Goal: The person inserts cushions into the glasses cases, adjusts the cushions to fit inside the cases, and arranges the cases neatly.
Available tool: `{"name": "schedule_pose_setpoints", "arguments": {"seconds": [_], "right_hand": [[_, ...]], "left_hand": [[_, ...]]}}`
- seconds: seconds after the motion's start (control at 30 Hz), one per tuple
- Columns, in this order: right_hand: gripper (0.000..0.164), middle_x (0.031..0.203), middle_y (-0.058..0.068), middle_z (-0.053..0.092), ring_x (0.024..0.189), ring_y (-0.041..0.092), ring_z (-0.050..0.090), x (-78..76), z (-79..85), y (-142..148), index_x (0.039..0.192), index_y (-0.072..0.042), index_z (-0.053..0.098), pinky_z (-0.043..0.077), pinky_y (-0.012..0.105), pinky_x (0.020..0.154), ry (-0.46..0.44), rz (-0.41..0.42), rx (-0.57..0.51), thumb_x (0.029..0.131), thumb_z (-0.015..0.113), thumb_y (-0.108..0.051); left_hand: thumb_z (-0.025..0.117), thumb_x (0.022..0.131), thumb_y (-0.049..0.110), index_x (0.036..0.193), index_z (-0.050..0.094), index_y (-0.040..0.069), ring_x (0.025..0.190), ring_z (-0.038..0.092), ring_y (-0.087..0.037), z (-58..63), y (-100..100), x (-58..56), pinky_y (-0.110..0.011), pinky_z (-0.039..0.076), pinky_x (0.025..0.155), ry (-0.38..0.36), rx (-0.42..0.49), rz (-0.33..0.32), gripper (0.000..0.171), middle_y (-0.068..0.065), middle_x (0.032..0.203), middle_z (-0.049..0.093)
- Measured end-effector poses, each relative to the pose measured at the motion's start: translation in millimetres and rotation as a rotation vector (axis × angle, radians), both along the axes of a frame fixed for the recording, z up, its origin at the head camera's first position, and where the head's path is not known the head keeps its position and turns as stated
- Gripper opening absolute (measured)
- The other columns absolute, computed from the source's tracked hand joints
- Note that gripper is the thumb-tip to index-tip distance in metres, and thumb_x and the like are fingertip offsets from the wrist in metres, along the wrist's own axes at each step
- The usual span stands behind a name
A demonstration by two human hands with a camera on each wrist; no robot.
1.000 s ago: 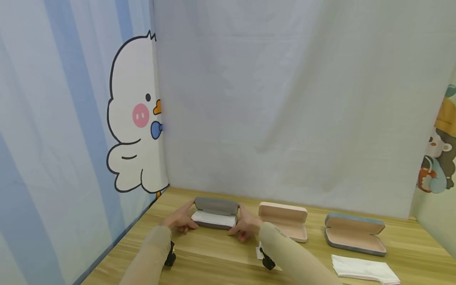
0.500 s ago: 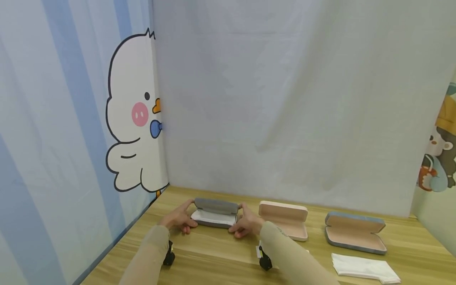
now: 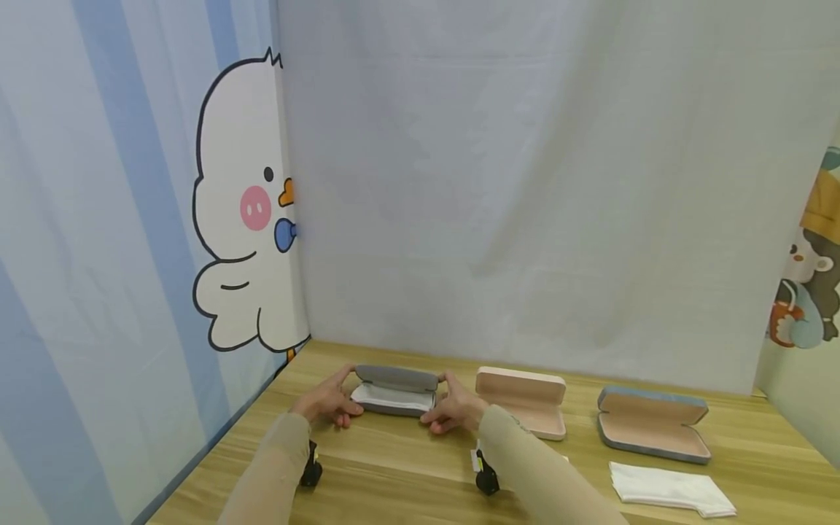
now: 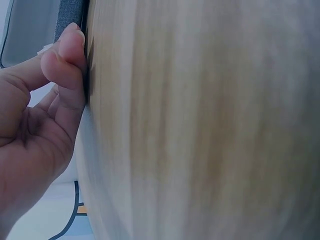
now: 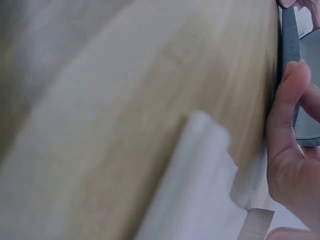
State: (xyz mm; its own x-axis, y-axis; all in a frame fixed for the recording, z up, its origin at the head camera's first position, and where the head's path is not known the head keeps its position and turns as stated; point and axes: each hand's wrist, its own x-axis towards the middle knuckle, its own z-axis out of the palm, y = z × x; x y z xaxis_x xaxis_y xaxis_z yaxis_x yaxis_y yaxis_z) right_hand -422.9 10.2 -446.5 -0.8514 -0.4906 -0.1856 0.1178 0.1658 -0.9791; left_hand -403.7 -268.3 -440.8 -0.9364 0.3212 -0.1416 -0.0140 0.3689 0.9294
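On the table (image 3: 394, 474), left rear, the open grey case (image 3: 397, 378), judged light and stiff, is pinched between thumb and fingers at its ends, the advised holds, by left hand (image 3: 325, 400) and right hand (image 3: 459, 409).

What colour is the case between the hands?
The case is grey, seen best in the head view.

Grey case (image 3: 397, 378) up close now: woven fabric-like shell, matt; lining smooth, dull. White cloth (image 3: 392, 397) inside it: soft-looking, matt. Pink case (image 3: 521, 399) next: smooth, matt lining. Over to blue case (image 3: 652, 423): lining smooth-looking, matt too. Folded cloth (image 3: 669, 487): soft textile, creased. Table (image 3: 387, 467): wood-look grain, smooth, faint sheen. Curtain (image 3: 446, 182) behind: matt fabric, wrinkled. Sleeves (image 3: 545, 467): matt cloth. Wrist camera (image 3: 487, 480): plastic-looking.
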Motion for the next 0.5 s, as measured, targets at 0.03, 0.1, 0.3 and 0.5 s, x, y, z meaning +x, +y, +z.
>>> {"name": "schedule_pose_setpoints", "arguments": {"seconds": [0.03, 0.1, 0.3, 0.5], "right_hand": [[0.070, 0.072, 0.015, 0.058, 0.043, 0.013, 0.054, -0.2, 0.0, 0.0, 0.115, -0.008, 0.018, 0.049, 0.023, 0.043, 0.000, 0.001, -0.002, 0.070, 0.065, 0.017], [0.069, 0.073, 0.015, 0.058, 0.043, 0.013, 0.054, 0.3, 0.6, 0.1, 0.115, -0.008, 0.017, 0.049, 0.023, 0.043, 0.004, 0.005, -0.009, 0.070, 0.064, 0.017], [0.070, 0.079, 0.017, 0.055, 0.044, 0.014, 0.054, 1.8, 0.4, -0.2, 0.117, -0.006, 0.017, 0.050, 0.023, 0.043, 0.025, 0.001, -0.015, 0.070, 0.064, 0.017], [0.072, 0.085, 0.022, 0.053, 0.044, 0.015, 0.054, 7.4, 2.3, -0.2, 0.119, -0.009, 0.019, 0.051, 0.025, 0.045, 0.057, -0.007, 0.000, 0.070, 0.066, 0.016]], "left_hand": [[0.065, 0.077, -0.005, 0.143, 0.000, 0.014, 0.045, 0.055, -0.013, 0.3, 0.0, -0.2, -0.022, 0.046, 0.041, 0.007, -0.003, -0.002, 0.094, -0.018, 0.074, 0.061], [0.065, 0.077, -0.004, 0.143, 0.002, 0.014, 0.045, 0.055, -0.013, 0.6, 0.0, -0.9, -0.022, 0.046, 0.041, 0.015, -0.008, -0.003, 0.092, -0.018, 0.074, 0.061], [0.064, 0.078, -0.004, 0.140, 0.011, 0.013, 0.044, 0.055, -0.014, 0.5, 0.6, -1.5, -0.023, 0.046, 0.040, 0.036, -0.010, -0.017, 0.083, -0.019, 0.075, 0.058], [0.060, 0.080, -0.008, 0.134, 0.019, 0.012, 0.045, 0.055, -0.014, 1.2, 2.5, 0.6, -0.023, 0.046, 0.040, 0.050, -0.003, -0.027, 0.072, -0.021, 0.078, 0.055]]}}
